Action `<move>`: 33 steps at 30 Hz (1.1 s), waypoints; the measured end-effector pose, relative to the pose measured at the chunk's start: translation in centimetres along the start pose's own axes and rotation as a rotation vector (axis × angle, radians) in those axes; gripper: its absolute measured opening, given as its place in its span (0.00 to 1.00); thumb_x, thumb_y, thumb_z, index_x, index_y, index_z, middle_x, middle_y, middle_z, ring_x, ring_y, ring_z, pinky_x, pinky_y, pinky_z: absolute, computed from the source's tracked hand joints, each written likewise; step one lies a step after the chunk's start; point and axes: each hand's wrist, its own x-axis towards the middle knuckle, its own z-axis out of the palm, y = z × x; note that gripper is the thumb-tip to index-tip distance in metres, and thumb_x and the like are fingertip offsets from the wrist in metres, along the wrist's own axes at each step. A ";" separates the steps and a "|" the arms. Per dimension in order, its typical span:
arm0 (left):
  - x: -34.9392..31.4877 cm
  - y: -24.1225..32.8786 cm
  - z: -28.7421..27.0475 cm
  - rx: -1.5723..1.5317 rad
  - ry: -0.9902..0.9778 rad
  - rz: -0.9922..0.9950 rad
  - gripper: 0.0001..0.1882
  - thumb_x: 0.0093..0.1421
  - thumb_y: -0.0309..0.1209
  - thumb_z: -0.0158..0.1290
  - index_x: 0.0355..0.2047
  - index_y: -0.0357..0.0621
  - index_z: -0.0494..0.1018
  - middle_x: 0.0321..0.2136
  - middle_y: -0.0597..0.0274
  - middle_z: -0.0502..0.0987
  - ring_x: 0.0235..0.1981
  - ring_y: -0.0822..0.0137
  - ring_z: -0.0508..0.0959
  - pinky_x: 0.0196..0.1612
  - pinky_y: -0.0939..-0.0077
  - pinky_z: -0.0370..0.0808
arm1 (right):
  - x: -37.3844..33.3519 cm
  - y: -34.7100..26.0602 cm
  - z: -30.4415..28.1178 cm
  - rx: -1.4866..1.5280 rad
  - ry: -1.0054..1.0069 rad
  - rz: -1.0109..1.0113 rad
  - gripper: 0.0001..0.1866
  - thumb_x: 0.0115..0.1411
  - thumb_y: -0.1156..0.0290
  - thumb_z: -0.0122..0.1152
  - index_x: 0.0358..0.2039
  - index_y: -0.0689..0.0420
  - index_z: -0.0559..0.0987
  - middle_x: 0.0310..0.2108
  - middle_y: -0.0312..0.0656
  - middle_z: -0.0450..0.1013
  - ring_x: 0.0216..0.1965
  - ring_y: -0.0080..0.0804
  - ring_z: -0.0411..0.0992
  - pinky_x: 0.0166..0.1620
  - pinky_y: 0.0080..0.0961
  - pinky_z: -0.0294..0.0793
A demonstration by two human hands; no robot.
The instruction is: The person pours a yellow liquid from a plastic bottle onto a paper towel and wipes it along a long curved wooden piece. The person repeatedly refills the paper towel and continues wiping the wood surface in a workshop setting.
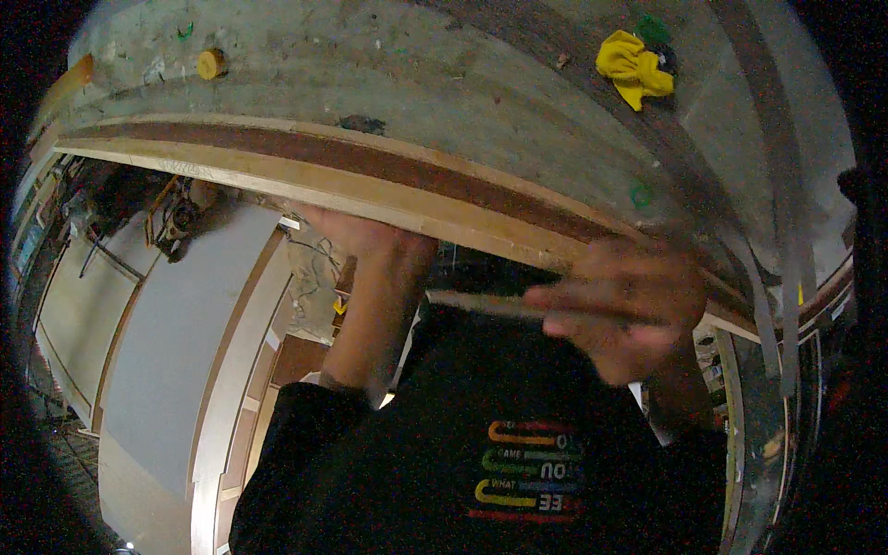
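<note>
A long wooden strip, pale with a brown band along it, lies across the near edge of a worn grey-green work surface. My left hand is at the strip's near edge, left of centre, its fingers smeared and partly lost against the wood. My right hand is by the same edge further right, blurred by motion. Its fingers are bent together, pointing left. A thin pale length runs toward them; whether they hold it is unclear.
A yellow cloth-like bundle and a round yellow disc lie on the far surface. Grey bands hang or run down at the right. Large flat panels stand at the left, below a dark metal tool.
</note>
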 end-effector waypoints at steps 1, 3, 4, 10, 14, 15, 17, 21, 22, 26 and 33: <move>0.0 0.2 -0.2 0.000 -0.003 0.013 0.34 0.62 0.61 0.30 0.56 0.49 0.63 0.50 0.58 0.70 0.50 0.55 0.71 0.53 0.57 0.69 | -0.5 -0.1 -0.5 -0.020 -0.040 -0.009 0.15 0.48 0.72 0.66 0.39 0.49 0.84 0.26 0.37 0.77 0.24 0.36 0.75 0.28 0.32 0.74; 0.1 0.3 -0.6 0.006 -0.004 0.029 0.33 0.63 0.59 0.32 0.55 0.48 0.63 0.49 0.56 0.71 0.48 0.55 0.72 0.51 0.57 0.71 | -1.7 -0.2 -1.5 -0.079 0.007 0.038 0.14 0.48 0.69 0.67 0.38 0.50 0.83 0.27 0.38 0.77 0.25 0.36 0.75 0.30 0.32 0.75; 0.1 0.4 -0.8 0.010 0.004 0.039 0.32 0.63 0.58 0.32 0.54 0.47 0.64 0.48 0.56 0.71 0.47 0.55 0.73 0.50 0.57 0.72 | -2.4 -0.2 -2.0 -0.115 0.092 0.091 0.13 0.49 0.66 0.68 0.37 0.51 0.83 0.27 0.39 0.77 0.26 0.37 0.75 0.31 0.33 0.75; 0.8 0.3 -1.5 0.076 0.016 0.102 0.27 0.65 0.52 0.36 0.51 0.42 0.65 0.44 0.51 0.74 0.41 0.55 0.76 0.45 0.57 0.76 | -5.1 0.7 -4.8 -0.370 0.491 0.312 0.18 0.50 0.55 0.72 0.30 0.58 0.81 0.31 0.44 0.78 0.29 0.40 0.76 0.38 0.34 0.75; 0.6 0.4 -2.2 -0.004 -0.062 0.060 0.25 0.65 0.49 0.37 0.50 0.40 0.65 0.43 0.50 0.75 0.39 0.55 0.78 0.43 0.57 0.78 | -5.7 1.5 -3.7 -0.369 0.463 0.291 0.19 0.50 0.55 0.71 0.31 0.58 0.81 0.31 0.45 0.78 0.30 0.41 0.76 0.38 0.34 0.75; 0.6 0.4 -2.2 -0.044 -0.091 0.040 0.25 0.66 0.48 0.37 0.50 0.40 0.65 0.43 0.50 0.75 0.38 0.55 0.78 0.42 0.58 0.78 | -5.7 1.5 -3.1 -0.357 0.440 0.281 0.19 0.50 0.55 0.71 0.31 0.58 0.81 0.31 0.45 0.78 0.30 0.41 0.76 0.38 0.34 0.76; 0.6 0.5 -2.2 0.002 -0.044 0.042 0.26 0.66 0.49 0.36 0.50 0.40 0.65 0.43 0.51 0.74 0.39 0.55 0.78 0.43 0.57 0.78 | -5.6 1.6 -2.2 -0.333 0.406 0.268 0.19 0.50 0.55 0.71 0.31 0.58 0.81 0.31 0.46 0.78 0.30 0.41 0.76 0.38 0.34 0.76; -0.2 0.4 -1.3 0.173 -0.013 0.060 0.30 0.64 0.56 0.33 0.53 0.46 0.65 0.46 0.56 0.71 0.46 0.56 0.74 0.50 0.58 0.72 | -5.3 1.3 -2.4 -0.302 0.413 0.283 0.19 0.51 0.54 0.70 0.32 0.59 0.81 0.31 0.47 0.78 0.30 0.42 0.77 0.38 0.34 0.76; -0.6 0.4 -1.0 0.122 0.017 -0.021 0.34 0.62 0.61 0.31 0.55 0.49 0.64 0.49 0.59 0.69 0.51 0.57 0.70 0.55 0.61 0.67 | -5.3 1.1 -2.6 -0.306 0.421 0.295 0.19 0.51 0.54 0.70 0.32 0.59 0.81 0.31 0.47 0.78 0.30 0.42 0.77 0.38 0.34 0.76; -2.6 -0.4 -0.1 0.039 0.095 -0.211 0.36 0.60 0.64 0.31 0.56 0.51 0.64 0.51 0.60 0.69 0.53 0.56 0.69 0.56 0.61 0.66 | -5.4 1.1 -3.0 -0.307 0.418 0.319 0.20 0.51 0.54 0.70 0.32 0.59 0.81 0.31 0.48 0.78 0.31 0.43 0.77 0.37 0.35 0.76; -3.3 -0.7 0.4 0.031 0.177 -0.240 0.40 0.57 0.68 0.31 0.56 0.51 0.64 0.51 0.60 0.69 0.53 0.55 0.69 0.56 0.58 0.66 | -4.1 0.9 -1.5 -0.248 0.349 0.308 0.20 0.52 0.54 0.69 0.33 0.60 0.82 0.31 0.49 0.78 0.31 0.44 0.78 0.37 0.35 0.76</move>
